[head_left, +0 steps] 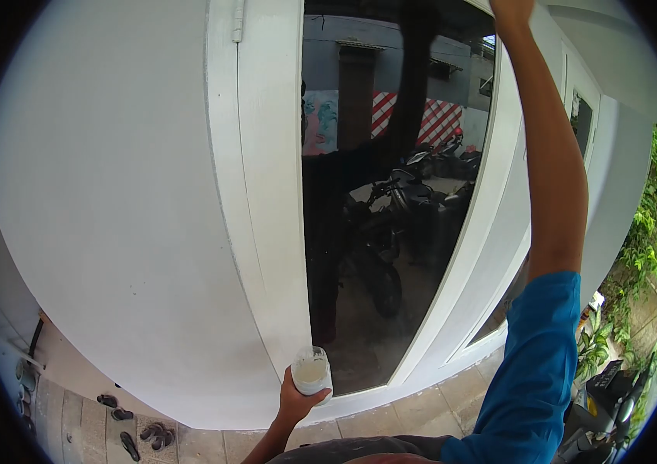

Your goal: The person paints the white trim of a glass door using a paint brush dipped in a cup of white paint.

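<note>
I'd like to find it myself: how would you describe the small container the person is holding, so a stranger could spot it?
Start at the tall dark window pane in its white frame, which reflects parked motorbikes. Follow the pane down to its bottom left corner, where the left hand holds up a small clear jar. It is the only see-through thing there, with a pale cloudy liquid inside.

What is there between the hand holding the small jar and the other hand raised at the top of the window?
In the head view, dark window glass with its white frame lies between left hand, holding the jar, and right hand.
</note>
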### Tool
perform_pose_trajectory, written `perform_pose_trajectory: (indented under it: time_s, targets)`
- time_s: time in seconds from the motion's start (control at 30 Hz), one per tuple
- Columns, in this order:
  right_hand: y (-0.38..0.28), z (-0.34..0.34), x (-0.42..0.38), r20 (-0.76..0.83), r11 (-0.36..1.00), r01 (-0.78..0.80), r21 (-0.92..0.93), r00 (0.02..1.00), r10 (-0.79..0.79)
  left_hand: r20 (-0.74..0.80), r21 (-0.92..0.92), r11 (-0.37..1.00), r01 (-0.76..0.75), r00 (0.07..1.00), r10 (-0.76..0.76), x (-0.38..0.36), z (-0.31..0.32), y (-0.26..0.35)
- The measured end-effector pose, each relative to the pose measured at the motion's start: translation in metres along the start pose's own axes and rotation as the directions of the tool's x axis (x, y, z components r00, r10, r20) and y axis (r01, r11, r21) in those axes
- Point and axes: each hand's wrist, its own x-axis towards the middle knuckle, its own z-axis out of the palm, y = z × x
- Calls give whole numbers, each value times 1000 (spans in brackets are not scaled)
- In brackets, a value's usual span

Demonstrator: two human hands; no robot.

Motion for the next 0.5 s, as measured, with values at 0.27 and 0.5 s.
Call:
perform_pose_trajectory:
  time_s: [0.27,0.5]
  targets:
    - [23,-77,1,-93,681,255,-686,898,-430,-31,57,998,-12,999,14,-4,-15,6]
    - [-56,64,-36,152,560,655,-508,708,-690,-50,78,997,-13,999,17,-4,-24,8]
